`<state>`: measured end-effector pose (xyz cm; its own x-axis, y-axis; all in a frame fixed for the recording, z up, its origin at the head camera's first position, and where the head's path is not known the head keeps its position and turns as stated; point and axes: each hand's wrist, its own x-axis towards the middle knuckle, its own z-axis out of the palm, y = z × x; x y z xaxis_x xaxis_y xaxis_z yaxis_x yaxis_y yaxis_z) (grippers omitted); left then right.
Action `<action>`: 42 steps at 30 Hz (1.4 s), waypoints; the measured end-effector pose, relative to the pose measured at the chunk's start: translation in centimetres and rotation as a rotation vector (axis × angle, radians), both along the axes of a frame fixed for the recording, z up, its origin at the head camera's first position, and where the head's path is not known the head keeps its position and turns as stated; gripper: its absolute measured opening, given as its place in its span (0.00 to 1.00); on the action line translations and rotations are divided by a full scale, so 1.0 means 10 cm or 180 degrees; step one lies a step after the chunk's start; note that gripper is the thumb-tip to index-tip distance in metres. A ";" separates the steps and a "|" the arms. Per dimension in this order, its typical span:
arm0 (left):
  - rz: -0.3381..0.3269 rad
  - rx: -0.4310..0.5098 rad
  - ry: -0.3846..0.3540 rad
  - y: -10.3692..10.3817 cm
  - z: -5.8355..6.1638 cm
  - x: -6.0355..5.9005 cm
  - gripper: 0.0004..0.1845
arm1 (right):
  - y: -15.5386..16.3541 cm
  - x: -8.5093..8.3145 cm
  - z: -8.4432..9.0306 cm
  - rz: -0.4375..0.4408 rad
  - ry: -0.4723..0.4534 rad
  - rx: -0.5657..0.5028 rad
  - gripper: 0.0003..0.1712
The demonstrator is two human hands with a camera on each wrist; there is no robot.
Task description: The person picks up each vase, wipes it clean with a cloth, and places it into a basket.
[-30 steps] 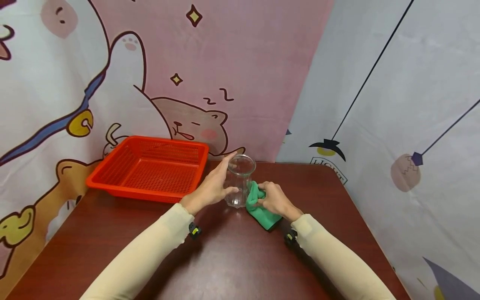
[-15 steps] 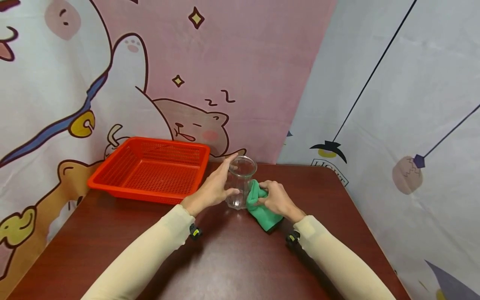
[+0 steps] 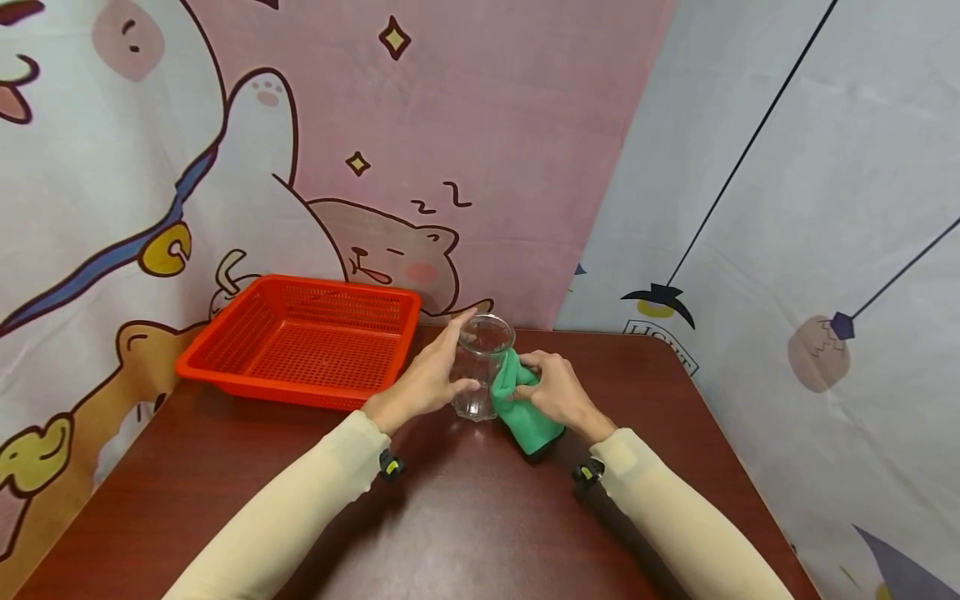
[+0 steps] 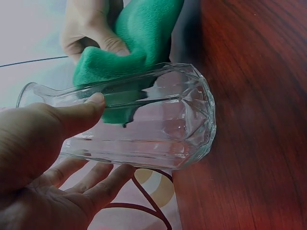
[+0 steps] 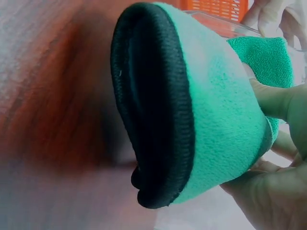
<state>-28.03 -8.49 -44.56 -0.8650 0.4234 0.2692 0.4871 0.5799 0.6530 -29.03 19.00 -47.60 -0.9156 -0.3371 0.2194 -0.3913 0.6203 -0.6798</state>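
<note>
A clear glass vase (image 3: 477, 367) with a flared rim stands upright near the middle of the table. My left hand (image 3: 429, 372) grips it from the left. In the left wrist view, the thumb lies across the ribbed glass (image 4: 158, 139) and the fingers support the opposite side. My right hand (image 3: 558, 390) pinches a folded green cloth (image 3: 531, 427) with dark edging, its upper part against the vase's right side. The cloth (image 5: 218, 110) fills much of the right wrist view, its loose, black-bound end hanging toward the table.
A red perforated plastic basket (image 3: 322, 337) sits at the back left of the dark brown table (image 3: 480, 517), just beyond my left hand. Fabric walls (image 3: 495, 125) with cartoon prints enclose the back and sides.
My right hand has slid the cloth slightly upward along the vase's side, and its top fold now sits nearer the rim. The left hand keeps its grip on the vase.
</note>
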 end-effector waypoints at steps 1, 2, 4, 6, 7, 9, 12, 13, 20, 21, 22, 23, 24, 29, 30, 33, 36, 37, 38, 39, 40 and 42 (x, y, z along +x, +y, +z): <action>-0.0002 -0.0002 0.0004 0.00 0.00 0.00 0.69 | 0.00 0.00 0.02 -0.0008 0.0013 -0.0012 0.30; -0.0004 -0.0003 0.0012 0.00 0.00 0.00 0.69 | -0.01 0.00 0.03 -0.0017 0.0022 -0.0033 0.30; -0.0008 -0.0009 0.0033 0.00 0.00 -0.01 0.68 | -0.02 -0.01 0.07 -0.0028 0.0065 -0.0067 0.31; -0.0007 -0.0027 0.0051 0.00 0.00 0.00 0.68 | -0.03 -0.01 0.10 -0.0034 0.0104 -0.0107 0.31; -0.0005 -0.0035 0.0056 0.00 0.00 0.00 0.68 | -0.03 -0.01 0.12 -0.0035 0.0112 -0.0124 0.30; 0.0000 -0.0046 0.0061 0.00 0.00 0.00 0.68 | -0.03 -0.01 0.15 -0.0037 0.0134 -0.0146 0.29; 0.0002 -0.0057 0.0069 0.00 -0.01 0.00 0.68 | -0.04 -0.01 0.19 -0.0051 0.0155 -0.0191 0.27; 0.0003 -0.0056 0.0074 0.00 -0.01 0.00 0.67 | -0.04 -0.01 0.21 -0.0050 0.0172 -0.0200 0.28; -0.0019 -0.0059 0.0130 0.00 -0.04 -0.02 0.67 | -0.02 -0.05 0.30 -0.0040 0.0280 -0.0307 0.28; -0.0023 -0.0067 0.0128 0.00 -0.04 -0.02 0.67 | -0.01 -0.05 0.30 -0.0026 0.0282 -0.0324 0.28; -0.0026 -0.0072 0.0124 0.00 -0.03 -0.02 0.68 | 0.00 -0.05 0.32 -0.0012 0.0291 -0.0350 0.28; -0.0030 -0.0074 0.0124 0.00 -0.03 -0.02 0.68 | 0.02 -0.05 0.33 0.0000 0.0299 -0.0375 0.29; -0.0032 -0.0076 0.0127 0.00 -0.03 -0.02 0.68 | 0.02 -0.06 0.33 0.0015 0.0301 -0.0417 0.29; -0.0014 -0.0101 0.0132 0.01 -0.01 -0.02 0.68 | 0.04 -0.07 0.35 0.0068 0.0376 -0.0591 0.28; -0.0005 -0.0105 0.0131 0.01 -0.01 -0.02 0.68 | 0.04 -0.07 0.35 0.0081 0.0393 -0.0617 0.28; 0.0004 -0.0118 0.0133 0.01 0.00 -0.01 0.68 | 0.04 -0.08 0.33 0.0093 0.0444 -0.0672 0.26; 0.0003 -0.0122 0.0141 0.01 0.00 -0.01 0.68 | 0.03 -0.08 0.31 0.0097 0.0470 -0.0718 0.26; 0.0004 -0.0124 0.0140 0.01 0.00 -0.01 0.68 | 0.03 -0.08 0.31 0.0098 0.0473 -0.0729 0.26; 0.0006 -0.0132 0.0136 0.01 0.00 -0.01 0.68 | 0.03 -0.07 0.31 0.0103 0.0474 -0.0740 0.26; 0.0010 -0.0133 0.0137 0.00 0.00 -0.01 0.68 | 0.02 -0.07 0.31 0.0107 0.0466 -0.0753 0.25; 0.0015 -0.0132 0.0133 0.00 0.00 -0.01 0.68 | 0.02 -0.08 0.32 0.0108 0.0454 -0.0766 0.25; 0.0023 -0.0130 0.0131 0.00 0.00 -0.01 0.68 | 0.01 -0.08 0.32 0.0108 0.0433 -0.0780 0.25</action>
